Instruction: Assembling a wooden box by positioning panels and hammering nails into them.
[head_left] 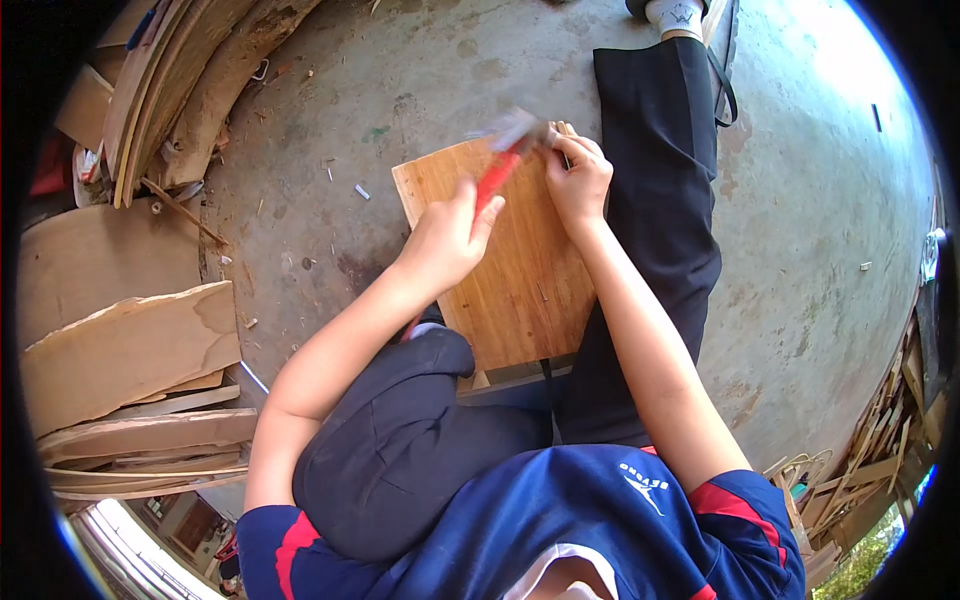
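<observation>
My left hand [445, 240] is wrapped round the red handle of a hammer [490, 185]. The hammer's head is smeared by motion and hangs over the far edge of a brown wooden board [510, 270], close to my other hand. At the board's far right corner, my right hand [580, 180] is closed in a pinch. What its fingers hold is small and mostly hidden. The board lies between my legs, its near edge by my bent left knee. A thin nail-like sliver [542, 292] rests on its surface.
Stacked planks [170, 90] and rough boards [130, 340] stand along the left. A heap of wood scraps [870, 460] lies at the lower right. Small chips and a white stub [362, 192] litter the concrete floor [800, 250]. My right leg [660, 190] stretches out beside the board.
</observation>
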